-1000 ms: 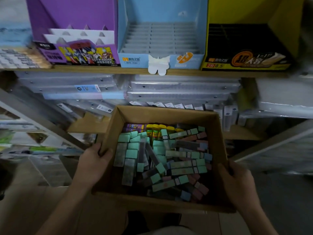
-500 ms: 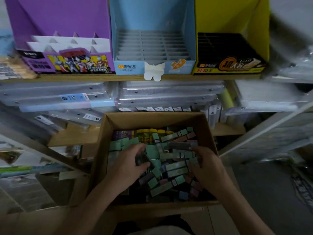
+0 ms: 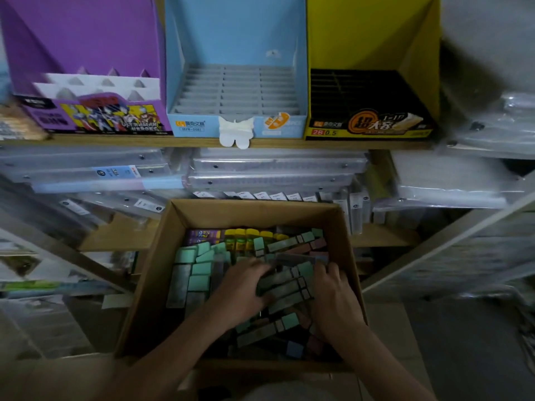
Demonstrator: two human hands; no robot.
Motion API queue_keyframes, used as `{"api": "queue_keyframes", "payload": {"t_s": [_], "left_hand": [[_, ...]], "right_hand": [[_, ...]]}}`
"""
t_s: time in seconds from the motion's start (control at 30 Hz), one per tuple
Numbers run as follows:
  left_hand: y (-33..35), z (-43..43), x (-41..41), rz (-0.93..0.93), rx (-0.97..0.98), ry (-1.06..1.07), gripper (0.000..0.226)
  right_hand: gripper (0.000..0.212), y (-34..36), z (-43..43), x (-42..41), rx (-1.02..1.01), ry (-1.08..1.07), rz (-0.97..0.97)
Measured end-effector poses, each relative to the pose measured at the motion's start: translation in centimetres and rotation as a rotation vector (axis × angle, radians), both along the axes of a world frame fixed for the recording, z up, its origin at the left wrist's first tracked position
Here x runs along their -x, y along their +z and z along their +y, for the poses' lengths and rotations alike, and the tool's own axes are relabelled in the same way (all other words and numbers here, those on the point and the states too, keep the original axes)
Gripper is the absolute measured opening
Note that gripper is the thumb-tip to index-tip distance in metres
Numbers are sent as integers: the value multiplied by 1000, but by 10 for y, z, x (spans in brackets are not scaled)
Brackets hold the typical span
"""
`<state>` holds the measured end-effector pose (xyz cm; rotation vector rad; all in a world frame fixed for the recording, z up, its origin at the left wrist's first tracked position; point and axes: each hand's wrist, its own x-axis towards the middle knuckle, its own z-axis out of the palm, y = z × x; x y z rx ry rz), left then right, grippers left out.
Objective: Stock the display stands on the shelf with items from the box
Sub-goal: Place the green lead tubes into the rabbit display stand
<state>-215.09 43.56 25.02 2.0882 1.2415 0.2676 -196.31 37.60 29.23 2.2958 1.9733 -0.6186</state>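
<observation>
1. While both hands work down inside the cardboard box point(image 3: 254, 209), the head view shows the step as gathering a batch. The box sits low in front of the person, below the wooden shelf point(image 3: 318, 143), heaped with flat packs point(image 3: 282, 280) in green, grey and dull red.
2. In the same view, the left hand point(image 3: 243, 293) curls its fingers over the left ends of a few side-by-side flat packs near the middle of the heap, grasping them. The right hand point(image 3: 333, 299) bends its fingers against the right ends of the same packs. Whether it grips or only steadies them I cannot tell.
3. Three display stands sit on the shelf, touching side by side: a purple stand point(image 3: 86, 47), a blue stand point(image 3: 236, 50) with rows of narrow slots, and a yellow stand point(image 3: 370, 33) with a dark slotted tray. No stock shows in any of them, so the task looks barely begun.
4. To do this step well, I judge it best to square the packs between the two hands so their ends line up. Taking only as many as one grip holds flat matters too, since a loose fan would likely spill on the lift.
5. Yellow-capped tubes point(image 3: 249, 235) and purple packs point(image 3: 202, 235) lie along the box's far wall, so keeping kinds apart seems wise. Which stand suits the flat packs cannot be read here.
</observation>
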Motion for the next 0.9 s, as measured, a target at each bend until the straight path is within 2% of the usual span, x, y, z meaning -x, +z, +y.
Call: {"api": "queue_keyframes", "payload": {"t_s": [0.1, 0.17, 0.4, 0.63, 0.83, 0.9], "left_hand": [[-3, -2, 2, -41, 6, -3, 44], [-2, -1, 2, -65, 25, 20, 40], [3, 11, -10, -82, 170, 171, 42], [0, 15, -11, -43, 183, 217, 19], [-6, 10, -7, -110, 313, 263, 25], [-6, 10, -6, -144, 343, 269, 25]], "right_hand": [[73, -3, 5, 1, -21, -48, 41], [63, -7, 10, 1, -38, -107, 82], [37, -16, 23, -1, -57, -397, 433], [40, -27, 22, -2, -102, -466, 588], [53, -31, 17, 7, -104, -473, 630], [56, -32, 15, 11, -113, -499, 706]]}}
